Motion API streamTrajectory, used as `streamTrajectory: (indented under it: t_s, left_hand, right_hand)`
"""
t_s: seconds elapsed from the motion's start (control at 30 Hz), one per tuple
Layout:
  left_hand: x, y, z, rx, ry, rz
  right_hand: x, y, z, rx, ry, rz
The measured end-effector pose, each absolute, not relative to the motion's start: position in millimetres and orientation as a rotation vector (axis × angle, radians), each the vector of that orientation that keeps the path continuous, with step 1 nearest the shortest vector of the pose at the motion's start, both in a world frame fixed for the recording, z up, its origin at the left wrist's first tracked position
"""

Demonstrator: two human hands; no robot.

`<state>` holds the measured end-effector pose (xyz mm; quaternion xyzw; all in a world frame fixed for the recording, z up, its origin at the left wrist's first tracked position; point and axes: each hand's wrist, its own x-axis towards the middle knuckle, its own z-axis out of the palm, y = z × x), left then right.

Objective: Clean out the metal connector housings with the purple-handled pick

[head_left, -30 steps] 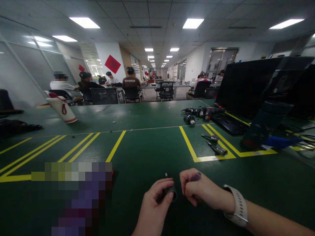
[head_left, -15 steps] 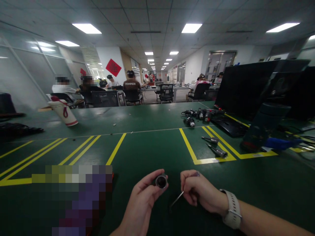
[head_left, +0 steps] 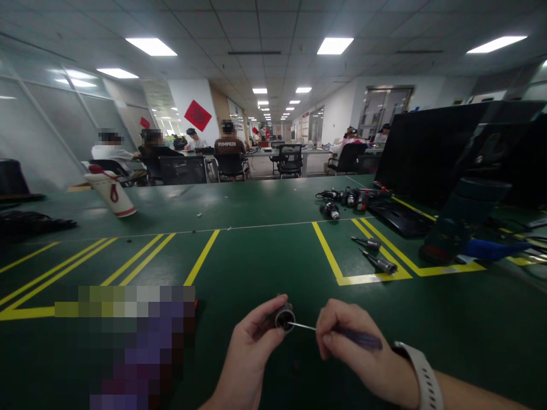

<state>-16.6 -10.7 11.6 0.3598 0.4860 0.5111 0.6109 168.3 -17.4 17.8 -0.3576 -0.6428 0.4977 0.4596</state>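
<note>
Between the thumb and fingers of my left hand (head_left: 252, 347) is a short metal cylinder (head_left: 284, 318), its dark open end facing me. My right hand (head_left: 352, 341) is closed around the dark purplish handle of a screwdriver (head_left: 305, 326). The thin shaft points left, and its tip is at or inside the cylinder's open end; how deep it reaches is hidden. A small dark piece (head_left: 296, 364) lies on the green table below the cylinder, too dim to name.
Two metal parts with thin shafts (head_left: 378, 262) lie inside yellow tape at right. Behind them are a pile of black tools (head_left: 342, 199), a dark bottle (head_left: 465, 222) and a monitor (head_left: 427, 154). A white cup (head_left: 113, 193) stands left, a pixelated object (head_left: 145, 347) nearer. People sit farther off.
My right hand has turned the screwdriver from pointing down at the table to pointing left, with its tip at the cylinder's opening. My left hand has shifted slightly, tilting the cylinder.
</note>
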Motion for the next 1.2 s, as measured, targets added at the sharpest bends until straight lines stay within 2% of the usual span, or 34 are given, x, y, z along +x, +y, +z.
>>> streamTrajectory:
  t_s: [0.1, 0.3, 0.77, 0.97, 1.2]
  left_hand:
    - [-15.9, -12.1, 10.8, 0.862, 1.129, 1.177]
    - [-16.0, -13.6, 7.2, 0.901, 1.145, 1.190]
    - [-10.8, -12.1, 9.4, 0.979, 1.178, 1.255]
    - [-11.5, -10.6, 7.0, 0.973, 1.215, 1.250]
    - [-12.9, -8.4, 11.8, 0.890, 1.231, 1.215]
  right_hand:
    - [167.6, -23.8, 18.6, -0.907, -1.917, 0.852]
    - [164.9, -27.1, 18.7, -0.810, -2.054, 0.609]
    - [158.6, -32.4, 25.0, -0.740, -2.145, 0.426]
    - [164.2, -33.4, 25.6, -0.807, -2.062, 0.524]
    - [160.2, -22.7, 26.6, -1.131, -1.956, 1.098]
